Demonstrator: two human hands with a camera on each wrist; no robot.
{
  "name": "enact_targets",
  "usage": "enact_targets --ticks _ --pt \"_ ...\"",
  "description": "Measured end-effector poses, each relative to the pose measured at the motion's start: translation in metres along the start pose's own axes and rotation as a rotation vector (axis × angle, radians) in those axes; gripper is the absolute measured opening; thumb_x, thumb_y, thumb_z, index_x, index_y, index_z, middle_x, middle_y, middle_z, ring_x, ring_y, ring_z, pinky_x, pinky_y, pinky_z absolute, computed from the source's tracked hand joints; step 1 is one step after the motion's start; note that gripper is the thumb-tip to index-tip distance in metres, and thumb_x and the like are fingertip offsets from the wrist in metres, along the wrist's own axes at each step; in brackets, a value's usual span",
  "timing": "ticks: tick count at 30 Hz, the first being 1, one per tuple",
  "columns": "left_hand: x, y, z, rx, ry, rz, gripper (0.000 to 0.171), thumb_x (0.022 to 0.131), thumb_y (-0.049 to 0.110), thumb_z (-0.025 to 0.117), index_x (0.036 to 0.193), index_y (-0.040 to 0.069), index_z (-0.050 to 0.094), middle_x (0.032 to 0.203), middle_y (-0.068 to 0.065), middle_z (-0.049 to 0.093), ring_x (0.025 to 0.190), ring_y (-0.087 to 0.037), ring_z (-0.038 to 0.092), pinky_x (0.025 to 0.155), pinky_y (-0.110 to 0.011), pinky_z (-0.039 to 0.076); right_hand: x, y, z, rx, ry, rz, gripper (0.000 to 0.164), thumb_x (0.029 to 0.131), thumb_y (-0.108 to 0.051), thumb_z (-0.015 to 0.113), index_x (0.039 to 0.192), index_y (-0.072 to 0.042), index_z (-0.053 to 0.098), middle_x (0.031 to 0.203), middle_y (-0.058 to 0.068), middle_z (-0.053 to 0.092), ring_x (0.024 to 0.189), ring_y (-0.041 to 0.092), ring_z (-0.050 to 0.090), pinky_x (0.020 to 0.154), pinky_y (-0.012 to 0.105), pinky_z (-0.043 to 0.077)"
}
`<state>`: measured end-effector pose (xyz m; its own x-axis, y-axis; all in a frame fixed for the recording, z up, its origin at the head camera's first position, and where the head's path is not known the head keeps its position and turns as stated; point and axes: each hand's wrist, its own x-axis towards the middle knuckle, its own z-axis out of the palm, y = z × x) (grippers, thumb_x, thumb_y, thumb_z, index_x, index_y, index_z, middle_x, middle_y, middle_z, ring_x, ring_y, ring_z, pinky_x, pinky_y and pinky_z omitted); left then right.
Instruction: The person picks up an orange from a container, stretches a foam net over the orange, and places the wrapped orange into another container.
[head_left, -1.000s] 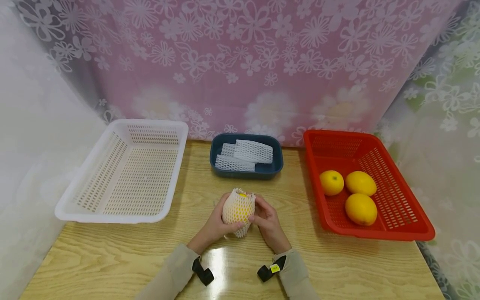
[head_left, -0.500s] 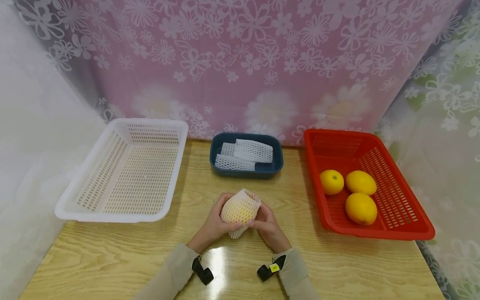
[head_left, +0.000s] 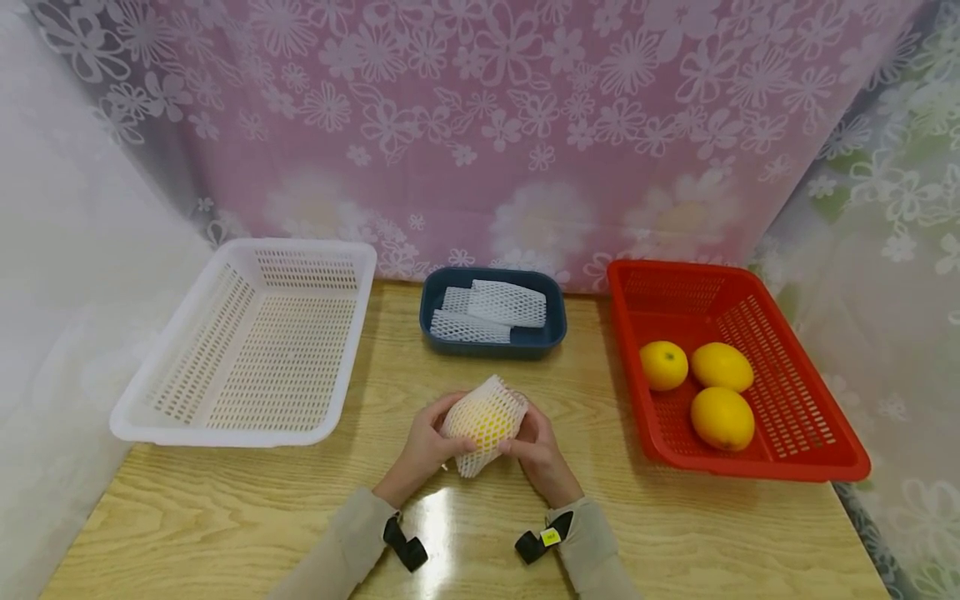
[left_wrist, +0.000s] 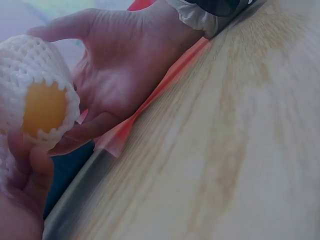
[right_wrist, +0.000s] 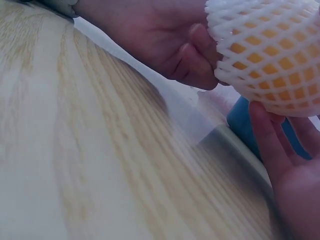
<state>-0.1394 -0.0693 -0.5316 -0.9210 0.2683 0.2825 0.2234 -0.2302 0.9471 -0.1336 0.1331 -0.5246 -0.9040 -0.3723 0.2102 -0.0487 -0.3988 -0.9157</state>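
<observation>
Between both hands, above the table, is a yellow lemon inside a white foam net sleeve. My left hand holds its left side, with the thumb across the near face. On the other side my right hand grips the sleeve, thumb in front and fingers behind. One net end points up toward the right, the other down toward me. In the left wrist view a round opening in the net bares part of the fruit. The right wrist view shows the mesh stretched over it.
A blue tray with several flat foam nets stands behind the hands. To the left is a white basket. The red basket on the right holds three lemons. A floral curtain hangs behind.
The netted lemon has turned between the hands, its upper net end swinging right. Yellow fruit showing at the top a second ago is now covered by mesh. The baskets and tray stay put.
</observation>
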Motion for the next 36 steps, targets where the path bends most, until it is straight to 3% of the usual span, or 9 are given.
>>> enact_targets --ticks 4,11,14,17,22,30,36 --pt "0.0001 -0.0013 0.001 -0.015 -0.009 0.007 0.09 0.074 0.052 0.083 0.134 -0.009 0.055 0.13 -0.025 0.058 0.105 -0.015 0.06 0.084 -0.026 0.052 0.0005 0.0013 -0.0002 0.03 0.009 -0.029 0.061 0.081 0.0 0.067 0.139 -0.005 0.049 0.133 0.006 0.055 0.122 0.018 0.051 0.104 0.03 0.041" --pt "0.0008 -0.0054 0.0005 0.089 -0.036 0.055 0.089 0.081 0.059 0.074 0.145 0.003 0.045 0.138 -0.015 0.053 0.116 -0.019 0.053 0.094 -0.03 0.045 0.0023 0.0034 0.0009 0.036 0.02 -0.064 0.06 0.081 0.0 0.07 0.138 -0.003 0.049 0.131 0.008 0.054 0.116 0.018 0.052 0.099 0.029 0.044" --pt "0.0004 -0.004 0.0004 0.079 -0.065 0.025 0.091 0.08 0.048 0.081 0.148 0.003 0.039 0.14 -0.015 0.049 0.117 -0.023 0.051 0.093 -0.034 0.047 0.0023 0.0038 0.0014 0.049 0.023 -0.063 0.062 0.082 0.001 0.069 0.14 -0.002 0.045 0.133 0.01 0.051 0.118 0.018 0.051 0.099 0.029 0.045" --pt "0.0003 -0.0012 0.0015 0.074 -0.078 -0.018 0.09 0.078 0.024 0.086 0.149 0.004 0.035 0.143 -0.016 0.044 0.12 -0.027 0.049 0.093 -0.036 0.047 0.0019 0.0031 0.002 0.055 0.037 -0.061 0.064 0.083 0.002 0.067 0.142 -0.002 0.042 0.135 0.011 0.049 0.119 0.019 0.051 0.098 0.029 0.046" --pt "0.0005 0.0019 0.0048 0.084 -0.05 -0.05 0.093 0.074 -0.001 0.085 0.15 0.012 0.035 0.146 -0.01 0.042 0.123 -0.026 0.047 0.095 -0.032 0.048 0.0014 0.0005 0.0038 0.061 0.068 -0.054 0.069 0.085 0.003 0.067 0.145 -0.001 0.034 0.139 0.014 0.044 0.123 0.021 0.049 0.099 0.03 0.046" --pt "0.0007 -0.0003 0.0059 0.061 0.024 0.046 0.082 0.073 0.004 0.088 0.143 0.012 0.046 0.141 -0.009 0.05 0.124 -0.026 0.051 0.096 -0.032 0.049 0.0018 -0.0004 0.0047 0.001 0.109 -0.048 0.071 0.085 -0.001 0.068 0.146 -0.006 0.031 0.143 0.012 0.041 0.126 0.02 0.047 0.101 0.029 0.044" --pt "-0.0006 -0.0007 0.0042 0.051 0.052 0.051 0.078 0.072 0.005 0.088 0.14 0.011 0.05 0.141 -0.011 0.051 0.124 -0.026 0.052 0.094 -0.031 0.05 0.0018 0.0 0.004 0.008 0.121 -0.106 0.074 0.086 0.001 0.07 0.145 -0.012 0.028 0.143 0.016 0.042 0.124 0.025 0.05 0.096 0.031 0.048"
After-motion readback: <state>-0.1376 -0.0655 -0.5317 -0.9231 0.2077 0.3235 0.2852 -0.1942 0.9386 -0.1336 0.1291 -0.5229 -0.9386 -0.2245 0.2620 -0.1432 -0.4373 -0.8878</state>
